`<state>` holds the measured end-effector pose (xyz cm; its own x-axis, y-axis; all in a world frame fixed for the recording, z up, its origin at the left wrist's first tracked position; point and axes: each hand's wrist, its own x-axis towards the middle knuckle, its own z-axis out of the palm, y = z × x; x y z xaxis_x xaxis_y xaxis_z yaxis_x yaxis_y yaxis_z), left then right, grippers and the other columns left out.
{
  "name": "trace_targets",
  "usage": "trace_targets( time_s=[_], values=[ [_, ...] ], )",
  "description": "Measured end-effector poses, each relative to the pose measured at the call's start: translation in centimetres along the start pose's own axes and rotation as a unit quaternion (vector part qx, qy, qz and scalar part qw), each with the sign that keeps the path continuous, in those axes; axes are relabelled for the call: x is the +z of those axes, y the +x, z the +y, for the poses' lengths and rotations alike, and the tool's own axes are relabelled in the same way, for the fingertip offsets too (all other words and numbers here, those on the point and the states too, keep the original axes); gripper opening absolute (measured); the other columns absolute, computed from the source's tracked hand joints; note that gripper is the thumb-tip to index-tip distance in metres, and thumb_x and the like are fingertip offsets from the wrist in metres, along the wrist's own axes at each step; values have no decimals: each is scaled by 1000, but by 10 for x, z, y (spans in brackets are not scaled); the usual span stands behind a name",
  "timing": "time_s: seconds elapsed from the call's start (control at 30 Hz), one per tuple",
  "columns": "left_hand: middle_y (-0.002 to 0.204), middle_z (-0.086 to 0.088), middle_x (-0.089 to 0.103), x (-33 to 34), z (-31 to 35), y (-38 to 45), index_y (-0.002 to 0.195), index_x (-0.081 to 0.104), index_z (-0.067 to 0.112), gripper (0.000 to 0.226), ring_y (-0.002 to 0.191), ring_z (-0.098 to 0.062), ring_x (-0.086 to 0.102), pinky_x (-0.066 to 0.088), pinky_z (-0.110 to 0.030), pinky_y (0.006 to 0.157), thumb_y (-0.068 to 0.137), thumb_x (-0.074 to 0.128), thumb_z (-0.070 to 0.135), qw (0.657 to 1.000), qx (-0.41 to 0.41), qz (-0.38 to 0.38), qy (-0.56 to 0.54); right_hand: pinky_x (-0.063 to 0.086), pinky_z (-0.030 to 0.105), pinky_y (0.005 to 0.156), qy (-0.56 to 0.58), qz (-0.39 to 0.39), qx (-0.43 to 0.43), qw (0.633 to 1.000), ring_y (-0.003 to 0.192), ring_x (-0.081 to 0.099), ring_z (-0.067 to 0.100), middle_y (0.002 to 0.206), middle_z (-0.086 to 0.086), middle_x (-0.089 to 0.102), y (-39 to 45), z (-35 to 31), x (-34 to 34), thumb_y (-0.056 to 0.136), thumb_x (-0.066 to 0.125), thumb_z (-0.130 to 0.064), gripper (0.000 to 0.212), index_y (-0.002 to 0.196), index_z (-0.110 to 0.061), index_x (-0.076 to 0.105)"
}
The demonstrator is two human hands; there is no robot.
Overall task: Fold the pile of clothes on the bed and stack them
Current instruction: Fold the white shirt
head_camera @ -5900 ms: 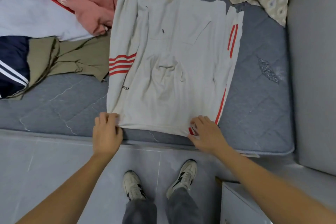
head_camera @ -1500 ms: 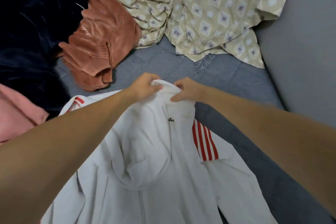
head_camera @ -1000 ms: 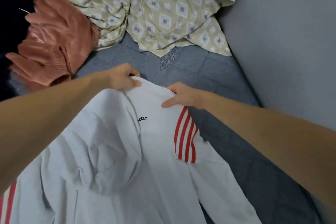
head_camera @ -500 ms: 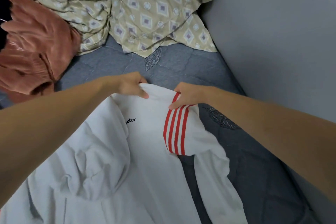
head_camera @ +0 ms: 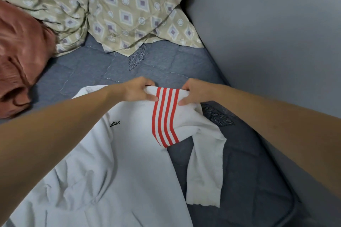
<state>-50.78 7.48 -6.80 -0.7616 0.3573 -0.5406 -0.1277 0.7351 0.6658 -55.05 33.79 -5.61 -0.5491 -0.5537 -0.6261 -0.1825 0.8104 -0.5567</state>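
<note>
A white garment with red stripes (head_camera: 132, 153) lies spread on the blue-grey mattress (head_camera: 88, 68). Its striped sleeve part (head_camera: 165, 116) is lifted at the far edge. My left hand (head_camera: 140, 91) pinches that edge left of the stripes. My right hand (head_camera: 191, 92) pinches it right of the stripes. The rest of the sleeve (head_camera: 204, 167) hangs down to the right onto the mattress. Small black lettering (head_camera: 114, 124) shows on the garment beside my left forearm.
A beige patterned garment (head_camera: 114, 5) lies crumpled at the far side. A rust-pink velvet garment (head_camera: 20, 55) sits at the left edge. A grey wall or bed surround (head_camera: 267, 33) runs along the right side of the mattress.
Both hands have shifted right along the garment's far edge onto the striped sleeve and raised it. The view has swung right, so the rust-pink garment now sits further left.
</note>
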Motion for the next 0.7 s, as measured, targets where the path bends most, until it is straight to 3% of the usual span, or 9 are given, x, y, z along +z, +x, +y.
trace_targets(
  time_s=[0.1, 0.17, 0.3, 0.47, 0.6, 0.7],
  values=[
    [85, 0, 70, 8, 17, 14, 90, 70, 11, 18, 77, -15, 62, 49, -31, 74, 95, 76, 26, 1000, 24, -8, 11, 62, 45, 89, 105, 25, -1, 994, 98, 74, 26, 105, 9, 78, -11, 10, -2, 87, 85, -26, 29, 103, -3, 77],
    [82, -2, 67, 11, 22, 23, 85, 68, 11, 23, 75, -16, 59, 48, -34, 74, 101, 69, 27, 999, 21, 18, 30, 63, 43, 86, 118, 9, 10, 993, 98, 75, 24, 106, 6, 78, -18, 16, -2, 84, 87, -27, 30, 105, -7, 76],
    [88, -7, 68, 22, 18, 33, 90, 66, 13, 23, 83, -25, 62, 50, -40, 79, 106, 59, 28, 995, 2, 46, 86, 54, 30, 73, -54, -50, 31, 997, 85, 72, 13, 92, -7, 75, -26, 34, -9, 81, 86, -42, 26, 89, -21, 73],
    [89, 9, 63, 31, 19, 39, 91, 58, 30, 18, 85, -15, 61, 44, -33, 74, 108, 53, 27, 992, -8, 56, 117, 42, 30, 56, -187, -74, 94, 975, 70, 64, 17, 81, -4, 66, -29, 48, -8, 77, 74, -72, 56, 80, -17, 61],
    [92, 7, 64, 34, 19, 43, 92, 60, 30, 16, 90, -18, 62, 45, -34, 79, 107, 55, 26, 992, -30, 61, 103, 48, 25, 59, -107, -80, 65, 989, 71, 67, 10, 76, -12, 69, -32, 58, -3, 77, 86, -48, 32, 78, -23, 66],
    [97, 4, 66, 36, 17, 41, 101, 64, 25, 6, 93, -19, 64, 47, -33, 81, 105, 59, 24, 992, -34, 79, 94, 49, 28, 67, -66, -16, 36, 997, 80, 65, 11, 85, -13, 67, -39, 64, -1, 80, 86, -32, 22, 85, -25, 65]
  ],
)
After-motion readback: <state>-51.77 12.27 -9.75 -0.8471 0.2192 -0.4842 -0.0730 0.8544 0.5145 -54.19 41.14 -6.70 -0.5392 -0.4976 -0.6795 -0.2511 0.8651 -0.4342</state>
